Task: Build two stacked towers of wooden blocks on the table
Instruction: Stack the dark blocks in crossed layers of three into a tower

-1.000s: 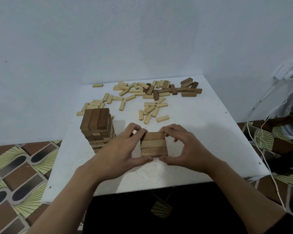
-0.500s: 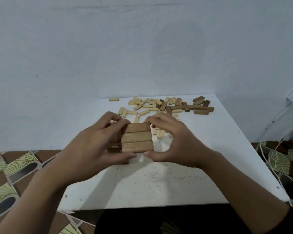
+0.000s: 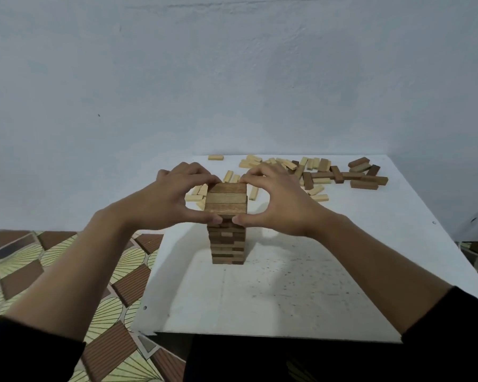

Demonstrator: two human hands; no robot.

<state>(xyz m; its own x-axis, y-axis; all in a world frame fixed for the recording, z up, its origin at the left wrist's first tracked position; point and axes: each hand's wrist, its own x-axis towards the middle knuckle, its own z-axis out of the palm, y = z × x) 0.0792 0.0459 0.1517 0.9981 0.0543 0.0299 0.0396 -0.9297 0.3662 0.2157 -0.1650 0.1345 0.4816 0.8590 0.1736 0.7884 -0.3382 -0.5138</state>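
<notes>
A tower of dark wooden blocks [image 3: 228, 245] stands on the white table [image 3: 287, 285], left of its middle. On top of the tower lies a layer of three dark blocks [image 3: 226, 199] set side by side. My left hand [image 3: 167, 201] grips this layer from the left, thumb at its near edge and fingers at its far edge. My right hand [image 3: 278, 202] grips it the same way from the right. The upper part of the tower is hidden behind both thumbs.
Several loose pale blocks [image 3: 284, 164] and dark blocks [image 3: 363, 176] lie scattered along the table's far edge, close to the wall. More pale blocks [image 3: 198, 193] lie just behind the tower. Patterned floor [image 3: 53, 271] shows left of the table.
Both hands lifted the three-block layer off the table front and carried it left onto the tower. The camera view shifted, so the tower now sits centre.
</notes>
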